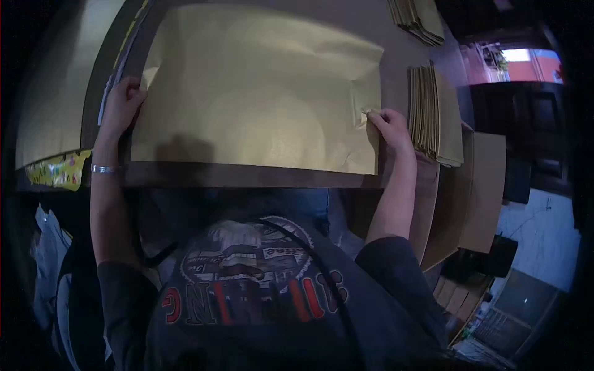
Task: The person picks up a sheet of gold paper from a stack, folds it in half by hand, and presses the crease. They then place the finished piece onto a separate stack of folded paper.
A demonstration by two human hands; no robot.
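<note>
A large sheet of brown paper (pixel 260 93) lies over the table in front of me, with creases and a crumpled fold near its right edge. My left hand (pixel 127 104) is closed at the sheet's left edge, thumb and fingers pinching it. At the opposite edge, my right hand (pixel 390 128) pinches the crumpled fold between thumb and fingers. A shadow falls on the lower left of the paper.
To the right stand a stack of folded brown paper (pixel 424 111) and a second stack (pixel 417 21) farther back. An open cardboard box (pixel 482 191) sits beside the table's right side. Yellow patterned packaging (pixel 59 171) lies at the left, beside another large brown surface (pixel 55 80).
</note>
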